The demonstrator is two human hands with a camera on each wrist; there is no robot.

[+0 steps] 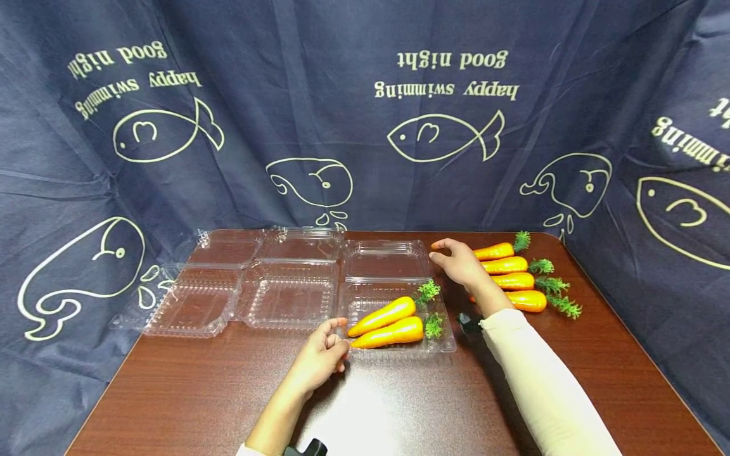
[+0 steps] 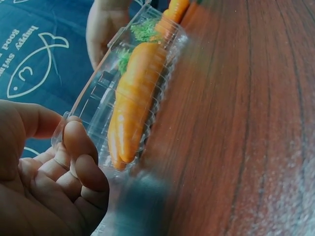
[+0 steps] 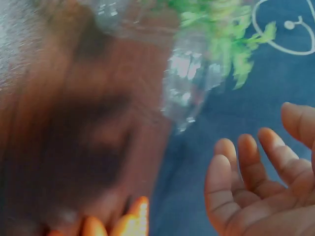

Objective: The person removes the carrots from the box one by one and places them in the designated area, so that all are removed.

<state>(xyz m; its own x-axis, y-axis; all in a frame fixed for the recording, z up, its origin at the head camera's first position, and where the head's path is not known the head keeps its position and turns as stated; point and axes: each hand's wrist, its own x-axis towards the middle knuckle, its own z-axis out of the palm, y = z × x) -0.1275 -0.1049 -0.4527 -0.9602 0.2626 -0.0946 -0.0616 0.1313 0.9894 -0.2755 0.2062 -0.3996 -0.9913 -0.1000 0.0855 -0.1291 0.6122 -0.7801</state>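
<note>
Two orange toy carrots [image 1: 393, 332] with green tops lie side by side in the base of a clear plastic clamshell box [image 1: 449, 342], whose lid [image 1: 388, 261] is folded back flat. My left hand [image 1: 319, 356] pinches the box's near left rim between thumb and finger, close to the carrot tips. In the left wrist view the rim [image 2: 60, 130] shows between those fingertips. Over the table beside the lid's right edge, my right hand [image 1: 461, 265] holds nothing, its fingers apart and loosely bent. The right wrist view is blurred, with the fingers [image 3: 251, 162] in front of the curtain.
Several more carrots [image 1: 513, 282] lie in a column to the right, partly behind the right forearm. Two other clear boxes [image 1: 288, 294] stand opened at left, the outer [image 1: 194, 297] reaching the table edge. A dark blue curtain [image 1: 365, 126] rises behind the brown table [image 1: 188, 392].
</note>
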